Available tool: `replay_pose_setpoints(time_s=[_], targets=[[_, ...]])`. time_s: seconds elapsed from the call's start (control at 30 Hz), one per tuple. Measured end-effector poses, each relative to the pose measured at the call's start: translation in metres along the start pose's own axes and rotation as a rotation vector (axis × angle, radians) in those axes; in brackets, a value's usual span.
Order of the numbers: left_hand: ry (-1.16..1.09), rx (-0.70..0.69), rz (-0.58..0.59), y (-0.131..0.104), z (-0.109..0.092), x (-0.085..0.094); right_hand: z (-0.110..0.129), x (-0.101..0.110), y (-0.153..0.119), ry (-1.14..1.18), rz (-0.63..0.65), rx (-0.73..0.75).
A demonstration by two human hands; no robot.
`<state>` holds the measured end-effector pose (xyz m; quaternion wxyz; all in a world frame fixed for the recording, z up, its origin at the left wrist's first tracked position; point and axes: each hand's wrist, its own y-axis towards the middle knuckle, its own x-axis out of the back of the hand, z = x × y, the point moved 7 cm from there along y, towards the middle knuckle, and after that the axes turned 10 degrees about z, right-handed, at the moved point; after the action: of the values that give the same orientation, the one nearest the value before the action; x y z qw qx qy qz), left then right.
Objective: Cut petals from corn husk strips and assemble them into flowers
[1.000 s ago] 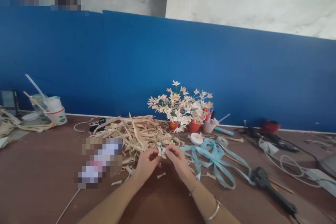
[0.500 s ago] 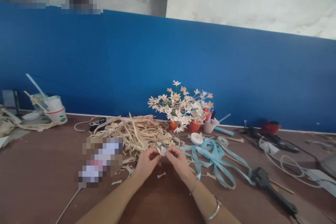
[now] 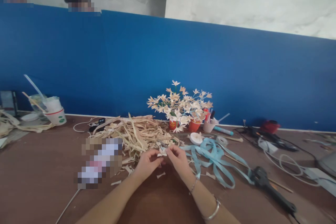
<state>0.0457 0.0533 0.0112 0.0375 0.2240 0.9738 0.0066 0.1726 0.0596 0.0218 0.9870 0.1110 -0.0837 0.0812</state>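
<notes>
Between my two hands, low over the table, is a small pale husk piece (image 3: 162, 152) with petal-like points. My left hand (image 3: 149, 163) pinches it from the left, thumb against curled fingers. From the other side my right hand (image 3: 179, 160) also has its fingertips closed on it. Fingers partly cover the piece. Just behind the hands lies a heap of dried husk strips (image 3: 141, 133). Small cut scraps (image 3: 161, 175) are scattered beneath and around the hands. Beyond them stand cream husk flowers (image 3: 181, 106) in red cups (image 3: 194, 126).
Looped blue ribbon (image 3: 214, 157) lies right of my hands, near a black-handled tool (image 3: 273, 190) with a cord. A white bowl (image 3: 196, 138) sits behind the ribbon. At left are a blurred-out phone-like object (image 3: 101, 161) and a paper cup (image 3: 56, 116). A blue partition (image 3: 210, 66) closes the back.
The husk piece has turned between my fingers and now shows more of its pointed shape. My hands stay in nearly the same place; the view has shifted slightly.
</notes>
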Motion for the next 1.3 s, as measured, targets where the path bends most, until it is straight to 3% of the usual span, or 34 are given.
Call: replay_pose_setpoints(time_s=[0.47, 0.83, 1.3], targets=[[-0.043, 0.036, -0.158, -0.002, 0.000, 0.013, 0.014, -0.001, -0.004, -0.091, -0.019, 0.075], [-0.092, 0.042, -0.160, -0.003, -0.003, 0.010, 0.006, -0.003, -0.002, -0.009, 0.023, 0.045], [-0.019, 0.035, -0.133, 0.001, 0.006, 0.010, 0.004, -0.007, -0.004, 0.141, 0.086, -0.004]])
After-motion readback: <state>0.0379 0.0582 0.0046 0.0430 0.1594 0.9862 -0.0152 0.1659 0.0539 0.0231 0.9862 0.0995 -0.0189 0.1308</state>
